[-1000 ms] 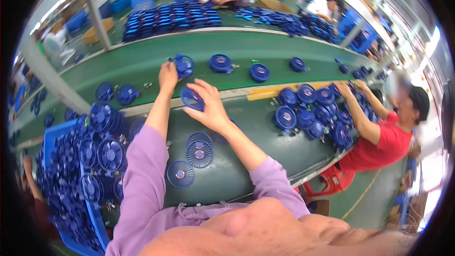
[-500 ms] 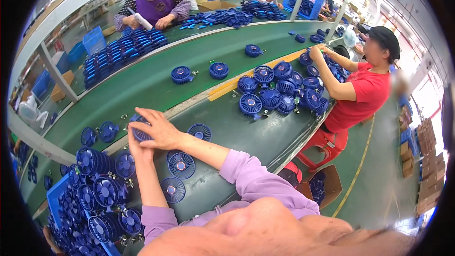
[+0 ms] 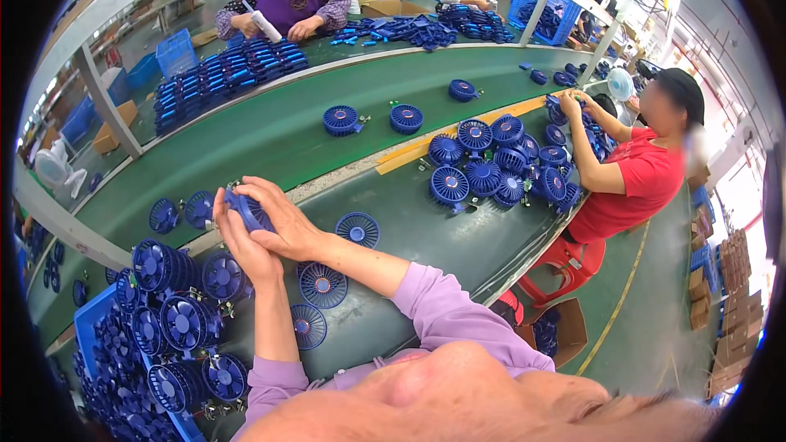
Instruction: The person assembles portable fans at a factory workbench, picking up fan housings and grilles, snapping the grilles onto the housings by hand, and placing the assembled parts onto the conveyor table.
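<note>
Between my two hands is a blue fan head [image 3: 252, 211], tilted up on its edge. My left hand [image 3: 244, 247] cups its near left side. My right hand [image 3: 286, 225] wraps over the right side, fingers bent around the rim. Close to my right forearm, round blue fan grilles lie on the dark work surface: one grille [image 3: 358, 231] beyond the arm, another grille [image 3: 322, 284] and a third grille [image 3: 309, 326] between the forearms. Left of my left forearm stand several stacked fan heads [image 3: 184, 323] with exposed blades and small circuit boards.
A blue crate [image 3: 92, 311] full of blue parts is at the lower left. Beyond the work surface runs a green conveyor [image 3: 270, 143] carrying fan heads. A pile of fan heads [image 3: 483, 178] lies before a co-worker in red [image 3: 639, 184]. Another person in a purple apron [image 3: 288, 0] works across the conveyor.
Both hands have closed further around the fan head and tipped it upward. The whole view has shifted slightly, moving the surroundings right and down.
</note>
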A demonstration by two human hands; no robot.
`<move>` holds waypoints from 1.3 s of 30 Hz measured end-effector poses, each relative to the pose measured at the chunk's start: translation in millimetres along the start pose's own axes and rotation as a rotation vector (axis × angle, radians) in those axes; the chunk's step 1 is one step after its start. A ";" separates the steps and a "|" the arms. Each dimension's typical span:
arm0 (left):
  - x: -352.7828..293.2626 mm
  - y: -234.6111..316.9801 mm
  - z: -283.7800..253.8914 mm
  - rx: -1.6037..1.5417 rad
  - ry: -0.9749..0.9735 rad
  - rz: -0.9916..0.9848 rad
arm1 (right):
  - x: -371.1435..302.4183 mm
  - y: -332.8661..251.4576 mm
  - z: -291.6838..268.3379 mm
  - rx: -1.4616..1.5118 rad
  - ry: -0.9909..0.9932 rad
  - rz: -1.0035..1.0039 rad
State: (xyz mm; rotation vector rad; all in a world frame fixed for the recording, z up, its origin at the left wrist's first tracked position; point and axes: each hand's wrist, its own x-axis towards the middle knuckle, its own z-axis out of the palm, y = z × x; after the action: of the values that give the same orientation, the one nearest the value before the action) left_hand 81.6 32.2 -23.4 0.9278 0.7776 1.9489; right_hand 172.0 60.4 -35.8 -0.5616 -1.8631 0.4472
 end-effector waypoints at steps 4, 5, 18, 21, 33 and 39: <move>-6.4 -3.2 6.3 0.205 -0.012 0.142 | -2.9 1.0 7.2 0.251 0.051 0.179; -12.0 -3.3 9.7 0.294 -0.008 0.238 | -4.9 -1.7 12.5 0.443 0.085 0.279; -2.9 -7.6 -9.1 0.537 -0.117 0.422 | -14.7 -5.5 25.5 0.639 0.173 0.337; -2.0 -14.0 -14.9 0.513 -0.077 0.412 | -16.8 1.2 36.4 0.693 0.196 0.426; 75.1 -55.1 -46.1 1.240 -0.248 0.507 | -6.9 150.4 -85.9 -0.508 0.216 0.436; 133.5 -65.2 -89.4 1.571 -0.299 0.170 | -61.7 49.6 -104.3 -0.289 -0.415 0.502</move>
State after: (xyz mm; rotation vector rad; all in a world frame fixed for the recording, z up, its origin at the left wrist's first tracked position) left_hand -17.6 162.6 -80.1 2.1001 2.1134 0.9429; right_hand 296.8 69.5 -74.4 -1.2209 -2.1942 0.6652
